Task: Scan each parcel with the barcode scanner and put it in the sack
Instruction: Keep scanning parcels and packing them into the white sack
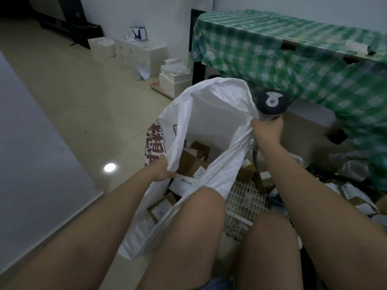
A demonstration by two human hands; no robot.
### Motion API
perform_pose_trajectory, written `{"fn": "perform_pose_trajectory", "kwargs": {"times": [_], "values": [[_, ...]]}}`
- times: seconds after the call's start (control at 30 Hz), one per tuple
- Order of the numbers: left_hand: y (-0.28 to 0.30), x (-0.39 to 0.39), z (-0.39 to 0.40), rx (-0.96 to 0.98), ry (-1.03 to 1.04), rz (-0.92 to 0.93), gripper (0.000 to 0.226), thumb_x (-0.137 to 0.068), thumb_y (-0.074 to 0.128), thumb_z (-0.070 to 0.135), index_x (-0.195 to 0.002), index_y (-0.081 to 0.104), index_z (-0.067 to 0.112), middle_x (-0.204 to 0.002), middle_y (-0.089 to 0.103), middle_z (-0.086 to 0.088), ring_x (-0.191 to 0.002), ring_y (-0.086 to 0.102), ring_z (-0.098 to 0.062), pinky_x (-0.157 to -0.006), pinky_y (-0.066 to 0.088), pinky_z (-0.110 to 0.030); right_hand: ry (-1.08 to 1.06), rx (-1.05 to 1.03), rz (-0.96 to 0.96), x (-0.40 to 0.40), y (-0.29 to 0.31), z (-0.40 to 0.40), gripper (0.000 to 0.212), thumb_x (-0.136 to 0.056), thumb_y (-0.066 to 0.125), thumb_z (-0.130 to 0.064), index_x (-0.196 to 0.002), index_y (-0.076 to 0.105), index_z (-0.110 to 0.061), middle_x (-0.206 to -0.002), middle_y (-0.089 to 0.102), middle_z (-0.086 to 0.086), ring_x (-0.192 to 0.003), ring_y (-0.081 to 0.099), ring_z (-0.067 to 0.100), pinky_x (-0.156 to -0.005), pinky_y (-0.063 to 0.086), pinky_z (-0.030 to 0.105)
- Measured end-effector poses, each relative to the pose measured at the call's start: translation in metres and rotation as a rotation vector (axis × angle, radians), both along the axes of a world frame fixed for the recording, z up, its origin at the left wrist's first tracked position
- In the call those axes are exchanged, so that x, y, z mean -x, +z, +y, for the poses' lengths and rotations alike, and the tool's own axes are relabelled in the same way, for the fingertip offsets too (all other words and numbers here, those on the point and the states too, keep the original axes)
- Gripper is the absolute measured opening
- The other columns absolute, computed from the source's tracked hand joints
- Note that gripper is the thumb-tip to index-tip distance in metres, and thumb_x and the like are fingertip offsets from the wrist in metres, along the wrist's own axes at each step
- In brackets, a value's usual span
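A white woven sack (211,114) with red print stands open between my knees, and several brown and white parcels (191,162) lie inside it. My left hand (162,171) grips the sack's near left rim. My right hand (267,130) grips the sack's right rim together with the handle of a dark barcode scanner (272,102), whose head points up. More labelled parcels (347,192) lie on the floor to the right of my right arm.
A white plastic lattice crate (245,200) sits under the sack's right side. A table with a green checked cloth (293,51) stands at the back right. White boxes (134,52) are stacked by the far wall. Tiled floor (73,97) spreads to the left.
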State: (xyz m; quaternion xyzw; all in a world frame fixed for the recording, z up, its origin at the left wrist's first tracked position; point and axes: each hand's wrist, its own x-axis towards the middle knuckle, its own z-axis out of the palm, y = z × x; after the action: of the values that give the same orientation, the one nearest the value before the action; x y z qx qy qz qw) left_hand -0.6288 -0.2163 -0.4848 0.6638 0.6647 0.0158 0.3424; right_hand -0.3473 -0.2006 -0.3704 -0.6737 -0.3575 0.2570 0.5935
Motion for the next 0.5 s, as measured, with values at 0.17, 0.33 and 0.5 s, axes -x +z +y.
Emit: {"fn": "perform_pose_trajectory", "kwargs": {"times": [0.17, 0.33, 0.5], "values": [[0.002, -0.019, -0.023, -0.541, 0.221, -0.365, 0.065, -0.093, 0.061, 0.015, -0.146, 0.023, 0.018, -0.143, 0.045, -0.010, -0.120, 0.052, -0.031, -0.087, 0.044, -0.035, -0.002, 0.023, 0.012, 0.012, -0.004, 0.010, 0.062, -0.076, 0.067, -0.004, -0.134, 0.046, -0.007, -0.126, 0.059, 0.010, -0.114, 0.056, 0.022, -0.096, 0.048, 0.033], [0.022, -0.041, -0.016, -0.613, 0.022, -0.332, 0.054, -0.098, 0.050, 0.026, -0.148, 0.031, 0.021, -0.148, 0.033, 0.008, -0.126, 0.047, -0.016, -0.089, 0.044, -0.017, -0.025, 0.027, 0.021, 0.008, -0.010, 0.019, 0.058, -0.077, 0.067, -0.003, -0.131, 0.047, -0.005, -0.126, 0.059, 0.012, -0.113, 0.057, 0.022, -0.091, 0.045, 0.025], [0.005, -0.078, -0.018, -0.439, -0.263, -0.215, 0.028, -0.094, 0.060, 0.022, -0.117, 0.066, 0.007, -0.145, 0.038, -0.008, -0.115, 0.056, -0.030, -0.088, 0.047, -0.031, -0.049, 0.033, 0.039, -0.005, -0.012, 0.021, 0.060, -0.077, 0.067, -0.004, -0.133, 0.045, -0.005, -0.129, 0.057, 0.011, -0.116, 0.055, 0.021, -0.094, 0.045, 0.025]]}}
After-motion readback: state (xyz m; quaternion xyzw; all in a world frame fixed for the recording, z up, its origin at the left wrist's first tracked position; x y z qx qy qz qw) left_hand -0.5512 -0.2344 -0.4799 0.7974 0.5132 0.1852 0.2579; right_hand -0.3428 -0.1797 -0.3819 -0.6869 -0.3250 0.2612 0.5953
